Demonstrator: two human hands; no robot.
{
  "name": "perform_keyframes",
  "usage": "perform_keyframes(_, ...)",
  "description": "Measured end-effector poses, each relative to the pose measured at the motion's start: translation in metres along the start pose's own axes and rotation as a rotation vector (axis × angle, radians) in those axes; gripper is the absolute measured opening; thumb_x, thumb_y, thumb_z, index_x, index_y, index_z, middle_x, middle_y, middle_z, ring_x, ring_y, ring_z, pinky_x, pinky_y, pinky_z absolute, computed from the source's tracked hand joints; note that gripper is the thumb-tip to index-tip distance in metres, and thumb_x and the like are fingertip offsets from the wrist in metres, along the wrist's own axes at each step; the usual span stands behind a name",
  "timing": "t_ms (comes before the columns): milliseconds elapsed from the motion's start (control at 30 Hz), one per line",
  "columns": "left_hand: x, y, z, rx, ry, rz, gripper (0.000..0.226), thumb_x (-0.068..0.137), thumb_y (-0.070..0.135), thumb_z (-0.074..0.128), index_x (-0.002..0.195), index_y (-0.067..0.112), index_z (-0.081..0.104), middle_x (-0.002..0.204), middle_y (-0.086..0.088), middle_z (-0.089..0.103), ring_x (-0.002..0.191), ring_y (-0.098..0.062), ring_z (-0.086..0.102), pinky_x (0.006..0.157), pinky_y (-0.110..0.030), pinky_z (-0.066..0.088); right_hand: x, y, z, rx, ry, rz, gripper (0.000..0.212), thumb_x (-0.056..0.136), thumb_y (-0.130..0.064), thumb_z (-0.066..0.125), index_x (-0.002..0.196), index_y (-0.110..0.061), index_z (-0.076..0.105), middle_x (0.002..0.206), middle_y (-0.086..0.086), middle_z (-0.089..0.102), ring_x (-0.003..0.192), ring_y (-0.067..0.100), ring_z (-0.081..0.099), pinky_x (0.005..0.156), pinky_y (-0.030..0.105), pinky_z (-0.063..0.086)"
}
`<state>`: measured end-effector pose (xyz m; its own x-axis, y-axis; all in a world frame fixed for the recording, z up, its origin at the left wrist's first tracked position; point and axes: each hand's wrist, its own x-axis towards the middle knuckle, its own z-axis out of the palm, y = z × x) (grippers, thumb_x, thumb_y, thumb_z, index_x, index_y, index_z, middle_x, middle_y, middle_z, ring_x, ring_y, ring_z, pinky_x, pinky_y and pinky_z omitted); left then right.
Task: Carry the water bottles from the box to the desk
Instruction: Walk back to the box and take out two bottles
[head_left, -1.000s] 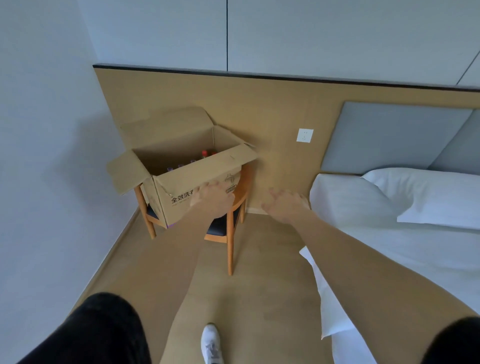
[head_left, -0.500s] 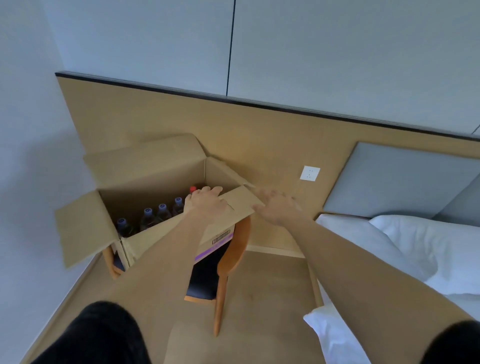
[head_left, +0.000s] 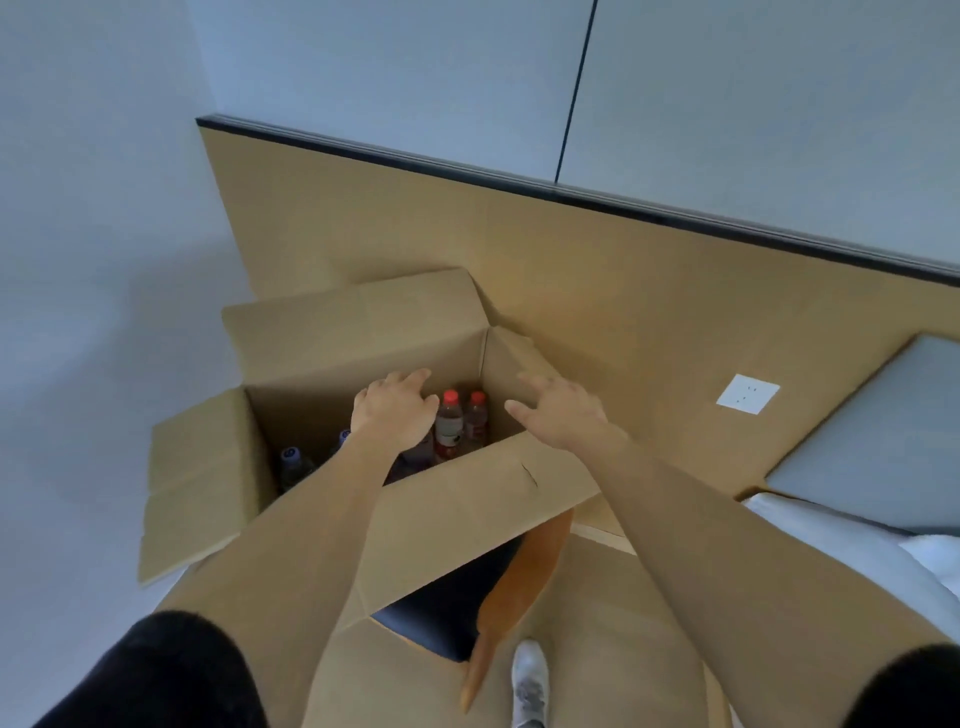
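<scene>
We count one open cardboard box (head_left: 322, 338), two red-capped bottles (head_left: 450, 422), two blue-capped bottles (head_left: 292, 464) partly hidden, two hands (head_left: 392, 415), one chair (head_left: 519, 571), one wall socket (head_left: 747, 394)

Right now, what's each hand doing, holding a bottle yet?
Left hand: open, over the bottles inside the box, gripping nothing.
Right hand: open, fingers spread above the box's right side, empty.

The open cardboard box (head_left: 452, 499) sat on a chair, its four flaps folded outward. Inside stood upright clear water bottles: two red-capped bottles (head_left: 450, 426) side by side near the right wall, and two with bluish caps (head_left: 292, 462) toward the left, partly hidden. The desk was not in view.
</scene>
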<state>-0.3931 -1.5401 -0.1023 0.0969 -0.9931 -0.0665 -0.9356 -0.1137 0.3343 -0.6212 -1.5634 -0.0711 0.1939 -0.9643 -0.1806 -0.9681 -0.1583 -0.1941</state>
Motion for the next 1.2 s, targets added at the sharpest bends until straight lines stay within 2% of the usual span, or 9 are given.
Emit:
perform_keyframes(167, 0.044, -0.016, 0.010, 0.047, -0.004, -0.178, 0.048, 0.103, 0.040, 0.038, 0.146, 0.019, 0.045, 0.138, -0.012, 0.055, 0.124, -0.034, 0.052, 0.103, -0.045, 0.040, 0.089, -0.006, 0.020, 0.026, -0.091, -0.172, 0.063, 0.099, -0.063, 0.039, 0.155, -0.035, 0.029, 0.154, 0.007, 0.043, 0.139, 0.033, 0.041, 0.111, 0.049, 0.037)
perform_keyframes(500, 0.082, -0.035, 0.039, 0.003, 0.036, -0.399, 0.054, 0.103, 0.042, 0.044, 0.154, 0.024, 0.038, 0.151, -0.008, 0.048, 0.136, -0.031, 0.046, 0.113, -0.046, 0.037, 0.210, -0.010, 0.051, 0.012, -0.294, -0.436, 0.062, 0.100, -0.056, 0.044, 0.155, -0.029, 0.032, 0.158, 0.007, 0.039, 0.143, 0.031, 0.037, 0.116, 0.045, 0.034)
perform_keyframes(633, 0.078, -0.047, 0.047, 0.014, -0.033, -0.453, 0.056, 0.102, 0.044, 0.048, 0.154, 0.028, 0.038, 0.155, -0.004, 0.045, 0.138, -0.030, 0.045, 0.113, -0.045, 0.037, 0.224, -0.017, 0.069, -0.021, -0.356, -0.490, 0.061, 0.099, -0.057, 0.045, 0.154, -0.031, 0.035, 0.154, 0.007, 0.044, 0.139, 0.032, 0.042, 0.112, 0.047, 0.037)
perform_keyframes(967, 0.083, -0.073, 0.065, -0.072, -0.127, -0.464, 0.056, 0.102, 0.042, 0.052, 0.154, 0.029, 0.038, 0.157, -0.004, 0.042, 0.139, -0.030, 0.045, 0.111, -0.049, 0.039, 0.245, -0.018, 0.099, -0.070, -0.451, -0.502, 0.060, 0.101, -0.056, 0.043, 0.155, -0.032, 0.032, 0.156, 0.007, 0.042, 0.139, 0.033, 0.042, 0.113, 0.049, 0.036)
perform_keyframes(1200, 0.091, -0.085, 0.084, -0.112, -0.230, -0.405, 0.062, 0.096, 0.043, 0.062, 0.153, 0.028, 0.040, 0.151, -0.005, 0.048, 0.137, -0.028, 0.047, 0.109, -0.044, 0.041, 0.256, -0.017, 0.115, -0.128, -0.494, -0.501, 0.063, 0.100, -0.055, 0.046, 0.156, -0.030, 0.032, 0.158, 0.006, 0.038, 0.141, 0.031, 0.041, 0.114, 0.046, 0.035)
